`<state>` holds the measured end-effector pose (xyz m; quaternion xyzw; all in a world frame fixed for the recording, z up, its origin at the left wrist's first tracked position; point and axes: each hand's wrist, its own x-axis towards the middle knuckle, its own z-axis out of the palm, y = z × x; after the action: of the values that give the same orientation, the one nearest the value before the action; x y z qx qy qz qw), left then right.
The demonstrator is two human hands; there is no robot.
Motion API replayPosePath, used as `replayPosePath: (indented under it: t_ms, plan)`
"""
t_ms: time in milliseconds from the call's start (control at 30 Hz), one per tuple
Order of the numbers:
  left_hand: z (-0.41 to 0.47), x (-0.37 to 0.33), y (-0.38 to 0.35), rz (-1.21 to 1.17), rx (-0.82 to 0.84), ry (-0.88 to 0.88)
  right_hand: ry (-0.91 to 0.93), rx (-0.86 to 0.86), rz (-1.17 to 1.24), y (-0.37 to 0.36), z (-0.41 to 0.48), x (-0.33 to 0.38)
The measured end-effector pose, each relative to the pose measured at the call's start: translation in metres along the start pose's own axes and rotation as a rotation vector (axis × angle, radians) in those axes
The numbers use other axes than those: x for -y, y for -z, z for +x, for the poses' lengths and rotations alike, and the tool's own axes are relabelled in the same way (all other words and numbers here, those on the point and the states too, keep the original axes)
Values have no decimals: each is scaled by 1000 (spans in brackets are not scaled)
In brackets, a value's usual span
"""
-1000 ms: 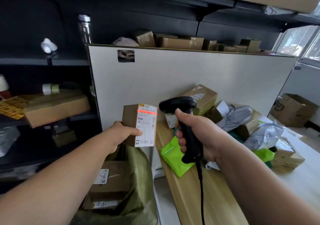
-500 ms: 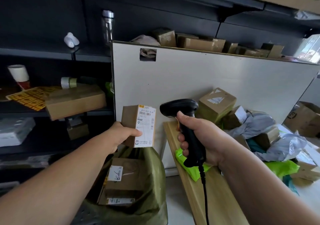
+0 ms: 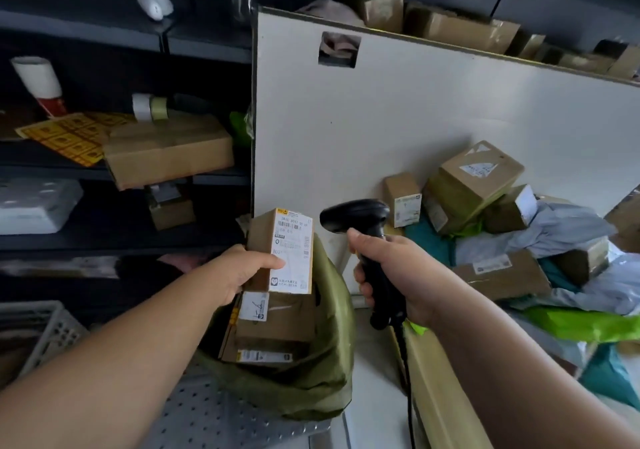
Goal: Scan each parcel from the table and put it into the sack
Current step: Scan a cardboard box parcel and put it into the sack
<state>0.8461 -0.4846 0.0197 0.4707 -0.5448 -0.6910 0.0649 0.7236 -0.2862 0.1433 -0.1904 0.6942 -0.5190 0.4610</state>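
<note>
Now the left hand (image 3: 242, 270) has carried the small box (image 3: 263, 241) lower than half a second ago. Its bottom edge sits over the open mouth of the sack (image 3: 311, 376), where before it was held clear above. The red scan line that crossed the label a second ago is gone. The view has also swung left and down, so more of the shelf (image 3: 86, 171) shows.

Left hand: arm stretched forward, fingers behind the box, thumb pressed across the front onto the white label, clamped on it. The box is upright, tipped a little to the right, label facing the camera.

Right hand (image 3: 398, 275): fingers wrapped tight round the handle of the black scanner (image 3: 356, 213), index finger up at the trigger. The scanner head points left toward the box, just beside it and not touching. The cable (image 3: 405, 362) hangs down from the grip.

The olive green sack stands on the floor between the shelf and the worktop (image 3: 436, 400), with brown boxes (image 3: 277, 327) already inside, right under the held box. The white board (image 3: 381, 119) stands behind both hands.

More parcels wait on the worktop to the right:
- a stack of brown cartons (image 3: 481, 178)
- grey bags (image 3: 568, 223)
- a bright green mailer (image 3: 581, 324)

A larger carton (image 3: 169, 152) lies on the shelf.
</note>
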Motion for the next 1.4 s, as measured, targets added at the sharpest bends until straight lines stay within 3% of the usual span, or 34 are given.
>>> replayPosePath:
  t_ms: [333, 667, 767, 867, 933, 1033, 1133, 1400]
  plan:
    - [81, 92, 5, -108, 135, 252, -196, -62, -34, -46, 96, -90]
    - [128, 121, 9, 3, 159, 226, -339, -132, -227, -75, 161, -160]
    - [138, 129, 28, 52, -8, 108, -348, -136, -246, -77, 168, -167]
    - [148, 150, 60, 486, -346, 53, -346, -145, -230, -73, 169, -169]
    - [154, 171, 81, 715, -466, 81, -324, -143, -204, -72, 169, -169]
    - [162, 204, 100, 759, -451, 224, -258, -117, -207, -74, 170, -169]
    - [171, 226, 104, 595, -381, 353, -183, -76, -215, -81, 175, -170]
    - [189, 251, 103, 712, -343, 378, -90, -48, -272, -88, 183, -184]
